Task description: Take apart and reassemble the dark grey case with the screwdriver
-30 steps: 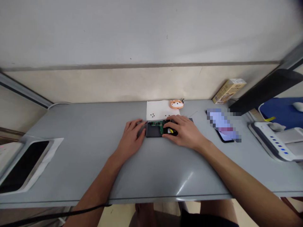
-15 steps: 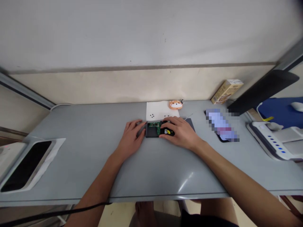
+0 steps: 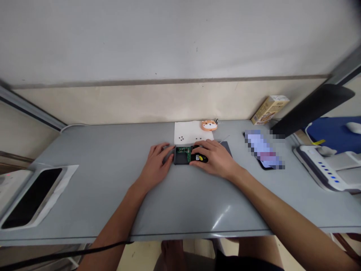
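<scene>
Paper, white and creased, lies at the left end of the grey surface, under a device with a dark screen; a pale box stands just beside it at the edge of view. A thin white cable runs along the back corner, and a black cord passes below the front edge.

Next comes the left hand, palm down, thumb and forefinger parted, their tips against the left end of a dark casing. The casing lies flat between the hands, a green circuit board along its far side. Behind it, a white sheet bears small dark pieces and an orange animal-faced case.

The right hand is narrowed over the casing's right part, thumb near and fingers far, holding a black part with a yellow mark. A dark flat panel shows from beneath that hand.

Farther right are a phone with a blurred screen, a carton by the wall, and a white power strip with blue lights.
</scene>
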{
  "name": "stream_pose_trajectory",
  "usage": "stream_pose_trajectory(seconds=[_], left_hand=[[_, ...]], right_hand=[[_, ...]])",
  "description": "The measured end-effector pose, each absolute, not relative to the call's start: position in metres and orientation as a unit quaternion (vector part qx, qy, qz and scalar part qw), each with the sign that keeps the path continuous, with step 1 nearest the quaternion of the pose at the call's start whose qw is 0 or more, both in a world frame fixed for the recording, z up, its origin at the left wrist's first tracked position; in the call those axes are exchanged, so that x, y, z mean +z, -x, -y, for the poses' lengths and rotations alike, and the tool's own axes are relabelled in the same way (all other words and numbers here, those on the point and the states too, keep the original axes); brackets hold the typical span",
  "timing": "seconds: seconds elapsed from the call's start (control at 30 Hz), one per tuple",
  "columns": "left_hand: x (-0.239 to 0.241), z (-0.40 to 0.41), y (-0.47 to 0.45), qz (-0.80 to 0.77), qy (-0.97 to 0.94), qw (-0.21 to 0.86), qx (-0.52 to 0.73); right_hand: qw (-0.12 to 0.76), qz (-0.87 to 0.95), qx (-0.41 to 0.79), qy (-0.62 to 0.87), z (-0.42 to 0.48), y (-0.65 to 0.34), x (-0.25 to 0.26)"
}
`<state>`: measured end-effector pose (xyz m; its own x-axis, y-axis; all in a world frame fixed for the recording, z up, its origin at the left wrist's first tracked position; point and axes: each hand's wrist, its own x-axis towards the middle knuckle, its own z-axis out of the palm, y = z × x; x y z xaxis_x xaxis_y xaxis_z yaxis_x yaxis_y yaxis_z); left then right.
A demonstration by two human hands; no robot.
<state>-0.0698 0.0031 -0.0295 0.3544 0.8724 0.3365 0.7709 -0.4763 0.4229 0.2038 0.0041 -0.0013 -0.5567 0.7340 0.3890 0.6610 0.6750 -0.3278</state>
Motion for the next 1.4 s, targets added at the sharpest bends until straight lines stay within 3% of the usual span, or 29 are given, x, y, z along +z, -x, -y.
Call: stream_pose_trajectory(seconds=[0.63,1.2,1.3,1.4], left_hand=[[-0.033,-0.004,0.071,-0.503,-0.820,0.090,0.258],[-0.030,-0.004,0.070,-0.511,-0.812,0.106,0.260],[-0.027,-0.002,0.069,-0.512,-0.803,0.118,0.282],[-0.018,0.000,0.065,-0.503,-0.802,0.119,0.298]], right_hand=[[0.268,0.876,0.067,0.395,-0.003,-0.204,0.002],[0.201,0.899,0.055,0.385,-0.005,-0.206,0.002],[0.230,0.892,0.048,0.387,-0.005,-0.209,0.009],[0.338,0.853,0.047,0.395,-0.003,-0.214,0.022]])
